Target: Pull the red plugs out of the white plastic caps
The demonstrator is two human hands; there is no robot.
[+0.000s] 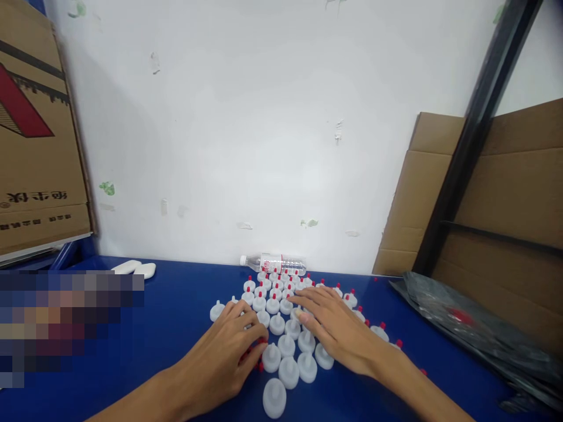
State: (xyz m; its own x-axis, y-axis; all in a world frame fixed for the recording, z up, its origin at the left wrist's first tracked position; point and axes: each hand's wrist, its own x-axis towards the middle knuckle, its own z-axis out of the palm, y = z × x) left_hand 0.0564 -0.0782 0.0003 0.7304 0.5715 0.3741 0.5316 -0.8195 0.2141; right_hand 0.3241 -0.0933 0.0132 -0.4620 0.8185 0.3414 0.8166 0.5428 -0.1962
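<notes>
The left hand (226, 349) curls over small red caps (261, 367) on a blue desk (171, 305); whether it grips any is unclear. The right hand (336, 319), fingers spread, reaches over white nozzle-shaped lids (289, 373).

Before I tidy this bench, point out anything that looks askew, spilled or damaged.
The clear bottle lies on its side at the back of the blue table, behind the white pieces, rather than standing upright. The white wall has small scuffed or peeling patches. No spill shows.
</notes>
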